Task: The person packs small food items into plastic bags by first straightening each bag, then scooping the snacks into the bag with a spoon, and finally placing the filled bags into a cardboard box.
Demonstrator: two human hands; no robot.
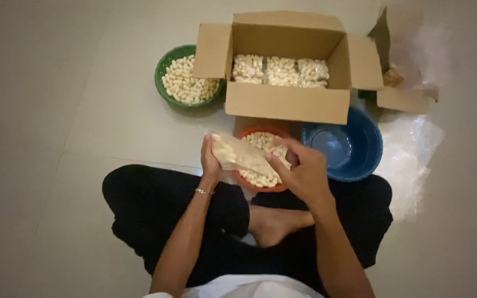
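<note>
I sit cross-legged on a tiled floor. Both hands hold a small clear plastic bag point(237, 155) partly filled with pale puffed snacks. My left hand point(210, 160) grips its left end. My right hand point(303, 170) pinches its right end. The bag hangs over an orange bowl point(246, 185) of the same snacks, just in front of my knees.
An open cardboard box point(286, 101) behind the bowl holds filled clear bags point(280, 70). A green basket point(166, 64) of loose snacks stands at its left. A blue bowl point(360, 149) sits at the right, beside clear plastic point(409, 154) and another open box point(404, 99).
</note>
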